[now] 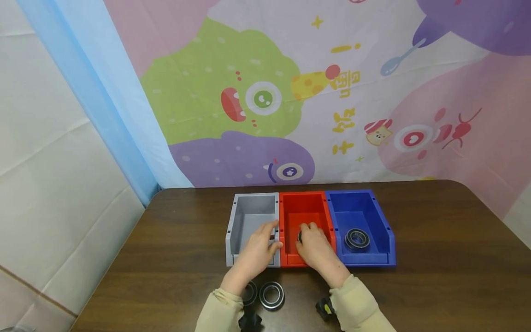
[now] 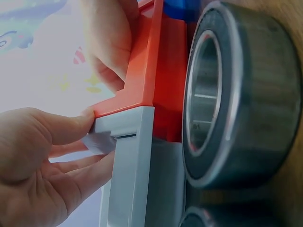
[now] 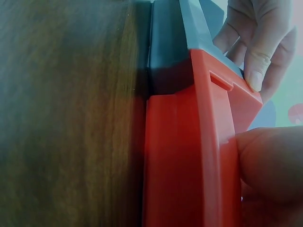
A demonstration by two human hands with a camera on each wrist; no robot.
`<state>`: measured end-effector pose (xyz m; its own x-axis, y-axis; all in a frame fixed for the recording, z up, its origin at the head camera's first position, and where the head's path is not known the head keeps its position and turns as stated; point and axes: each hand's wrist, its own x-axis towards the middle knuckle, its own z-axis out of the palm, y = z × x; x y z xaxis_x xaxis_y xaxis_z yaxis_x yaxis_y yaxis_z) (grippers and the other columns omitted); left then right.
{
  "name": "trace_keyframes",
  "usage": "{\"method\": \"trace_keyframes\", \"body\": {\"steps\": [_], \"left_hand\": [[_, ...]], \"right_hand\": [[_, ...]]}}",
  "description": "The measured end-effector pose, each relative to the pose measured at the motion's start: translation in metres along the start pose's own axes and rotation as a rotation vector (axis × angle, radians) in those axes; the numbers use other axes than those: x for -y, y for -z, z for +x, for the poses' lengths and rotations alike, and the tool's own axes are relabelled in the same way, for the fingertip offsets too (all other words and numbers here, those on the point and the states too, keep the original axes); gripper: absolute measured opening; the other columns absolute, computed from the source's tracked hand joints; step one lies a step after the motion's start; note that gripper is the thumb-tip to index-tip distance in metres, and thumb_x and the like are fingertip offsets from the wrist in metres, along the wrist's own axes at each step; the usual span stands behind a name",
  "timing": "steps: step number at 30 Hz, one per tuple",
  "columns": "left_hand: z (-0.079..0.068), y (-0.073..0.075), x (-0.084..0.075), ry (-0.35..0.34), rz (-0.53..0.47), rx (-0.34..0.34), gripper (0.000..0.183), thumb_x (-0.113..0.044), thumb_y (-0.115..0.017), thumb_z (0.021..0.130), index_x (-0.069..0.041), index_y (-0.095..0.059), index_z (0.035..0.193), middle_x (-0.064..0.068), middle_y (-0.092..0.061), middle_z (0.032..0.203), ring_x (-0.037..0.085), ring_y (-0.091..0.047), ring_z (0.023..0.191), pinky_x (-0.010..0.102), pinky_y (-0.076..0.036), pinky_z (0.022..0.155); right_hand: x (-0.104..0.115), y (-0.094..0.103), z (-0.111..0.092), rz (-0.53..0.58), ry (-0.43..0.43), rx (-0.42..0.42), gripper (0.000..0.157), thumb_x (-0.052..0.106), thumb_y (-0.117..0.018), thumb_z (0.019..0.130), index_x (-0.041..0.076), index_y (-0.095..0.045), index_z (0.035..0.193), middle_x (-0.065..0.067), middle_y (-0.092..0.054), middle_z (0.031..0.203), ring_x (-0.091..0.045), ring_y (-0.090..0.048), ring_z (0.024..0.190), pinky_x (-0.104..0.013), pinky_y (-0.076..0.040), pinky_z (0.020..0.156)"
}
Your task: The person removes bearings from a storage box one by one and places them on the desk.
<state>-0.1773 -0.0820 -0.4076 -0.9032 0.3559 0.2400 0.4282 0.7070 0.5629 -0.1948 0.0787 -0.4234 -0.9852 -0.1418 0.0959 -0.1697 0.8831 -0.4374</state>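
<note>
My left hand (image 1: 258, 246) reaches over the front of the grey bin (image 1: 230, 230), its thumb touching the wall shared with the red bin (image 1: 307, 200). A small dark edge shows between thumb and forefinger; what it belongs to is hidden. Inside the red bin my right hand (image 1: 316, 244) has curled fingers at a ball bearing (image 1: 299, 236), mostly covered by them. Another bearing (image 1: 357, 240) lies in the blue bin (image 1: 386, 226). Close to my left wrist, a bearing (image 1: 272, 296) lies on the table, beside a second bearing (image 1: 250, 293) partly hidden by the sleeve.
The three bins stand side by side on a brown wooden table (image 1: 178, 258). A patterned cloth (image 1: 257, 92) hangs behind the table's back edge. Dark wrist devices (image 1: 325, 308) sit at both sleeves, near the front.
</note>
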Motion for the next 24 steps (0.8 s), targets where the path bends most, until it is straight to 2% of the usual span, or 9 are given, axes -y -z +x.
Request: {"method": "trace_keyframes", "body": {"steps": [8,16,24], "left_hand": [[0.0012,0.0009,0.0062,0.052,-0.138,0.056,0.056,-0.020,-0.059,0.087,-0.003,-0.038,0.136,0.015,-0.045,0.135,0.030,-0.045,0.122,0.043,-0.039,0.099],[-0.0002,0.0023,0.0059,0.050,-0.137,0.075,0.057,-0.021,-0.058,0.088,-0.005,-0.036,0.138,0.013,-0.044,0.137,0.028,-0.043,0.124,0.043,-0.037,0.100],[0.0003,0.0031,0.0059,0.045,-0.123,0.075,0.057,-0.021,-0.059,0.087,-0.007,-0.037,0.138,0.012,-0.044,0.137,0.028,-0.043,0.124,0.043,-0.036,0.101]], "right_hand": [[0.0006,0.0020,-0.0034,0.013,0.032,-0.057,0.032,0.009,-0.065,0.076,-0.007,-0.056,0.103,-0.021,-0.054,0.092,-0.031,-0.055,0.076,-0.044,-0.051,0.075],[-0.0011,-0.0008,-0.0010,0.008,0.006,-0.006,0.035,0.012,-0.065,0.079,-0.005,-0.057,0.109,-0.021,-0.055,0.098,-0.030,-0.056,0.081,-0.043,-0.051,0.078],[-0.0011,0.0001,-0.0014,0.010,0.022,-0.023,0.033,0.012,-0.066,0.078,-0.004,-0.057,0.106,-0.019,-0.055,0.094,-0.029,-0.055,0.077,-0.041,-0.052,0.075]]}}
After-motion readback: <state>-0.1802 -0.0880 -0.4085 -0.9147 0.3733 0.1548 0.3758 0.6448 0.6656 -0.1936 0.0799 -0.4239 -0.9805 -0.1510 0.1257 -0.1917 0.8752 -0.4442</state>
